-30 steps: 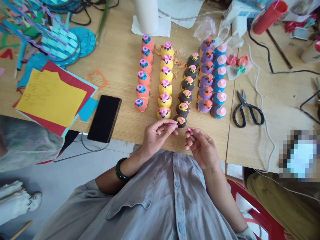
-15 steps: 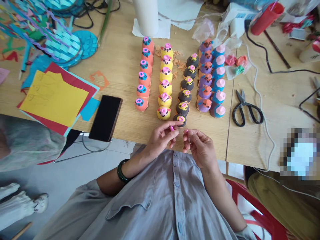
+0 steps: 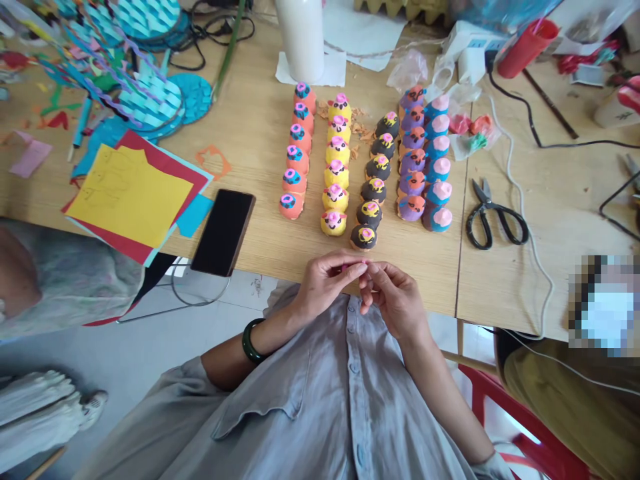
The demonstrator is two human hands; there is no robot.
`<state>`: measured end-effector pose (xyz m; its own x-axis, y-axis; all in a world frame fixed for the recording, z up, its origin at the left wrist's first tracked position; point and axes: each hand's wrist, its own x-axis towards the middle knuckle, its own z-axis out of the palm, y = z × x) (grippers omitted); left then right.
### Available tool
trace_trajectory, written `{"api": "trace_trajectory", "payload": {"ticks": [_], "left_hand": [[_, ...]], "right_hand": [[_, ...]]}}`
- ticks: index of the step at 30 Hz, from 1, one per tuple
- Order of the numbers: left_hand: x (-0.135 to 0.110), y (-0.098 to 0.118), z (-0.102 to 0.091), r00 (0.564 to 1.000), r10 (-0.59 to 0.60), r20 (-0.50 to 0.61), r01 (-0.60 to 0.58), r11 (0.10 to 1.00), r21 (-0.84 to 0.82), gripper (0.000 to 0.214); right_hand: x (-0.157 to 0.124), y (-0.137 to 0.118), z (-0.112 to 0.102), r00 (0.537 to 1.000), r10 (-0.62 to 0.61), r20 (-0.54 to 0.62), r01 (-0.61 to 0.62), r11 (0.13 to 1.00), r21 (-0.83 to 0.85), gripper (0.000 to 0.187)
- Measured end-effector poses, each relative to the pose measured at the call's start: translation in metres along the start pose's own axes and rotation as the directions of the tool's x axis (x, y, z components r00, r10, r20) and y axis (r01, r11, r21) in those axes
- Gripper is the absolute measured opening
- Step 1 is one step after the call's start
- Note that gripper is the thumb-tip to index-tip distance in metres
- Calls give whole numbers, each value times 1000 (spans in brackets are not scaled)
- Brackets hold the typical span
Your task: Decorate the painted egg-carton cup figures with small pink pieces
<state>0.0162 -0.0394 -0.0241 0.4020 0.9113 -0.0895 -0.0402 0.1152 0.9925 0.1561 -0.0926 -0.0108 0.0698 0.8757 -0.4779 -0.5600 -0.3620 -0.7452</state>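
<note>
My left hand (image 3: 330, 283) is closed on a small piece of pink modelling clay (image 3: 345, 267), mostly hidden by the fingers. Its fingertips meet those of my right hand (image 3: 393, 293), which is also pinched at the same spot, over a pink bit. Just beyond the hands lies a row of black clay-covered domes (image 3: 363, 237) with yellow and pink decoration. Left of it run a yellow row (image 3: 333, 222) with pink tops and an orange row (image 3: 291, 206) with blue and pink. To the right stand purple domes (image 3: 411, 207) and blue domes (image 3: 437, 218) with pale pink tops.
A black phone (image 3: 223, 232) lies at the table's front edge, beside stacked coloured paper (image 3: 130, 200). Black-handled scissors (image 3: 495, 215) and a white cable (image 3: 537, 257) lie to the right. A white cylinder (image 3: 301, 40) stands behind. Another person's arm (image 3: 20, 267) is at far left.
My hands have come together; the fingertips, apart before, now meet. My left hand has drawn back from the nearest black dome. The view has shifted slightly.
</note>
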Motion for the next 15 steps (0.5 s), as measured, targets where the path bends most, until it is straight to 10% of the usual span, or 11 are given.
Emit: {"api": "trace_trajectory", "payload": {"ticks": [6,15], "left_hand": [[-5,-1,-2,963,-260,70,269,942,-200,39],[8,3,-11,964,-267,-13,261,950,-170,30]], "right_hand": [[1,6,5,1000,-22,2,22,1000,14,32],[17,6,15,1000,10,4,-10,1000,13,35]]}}
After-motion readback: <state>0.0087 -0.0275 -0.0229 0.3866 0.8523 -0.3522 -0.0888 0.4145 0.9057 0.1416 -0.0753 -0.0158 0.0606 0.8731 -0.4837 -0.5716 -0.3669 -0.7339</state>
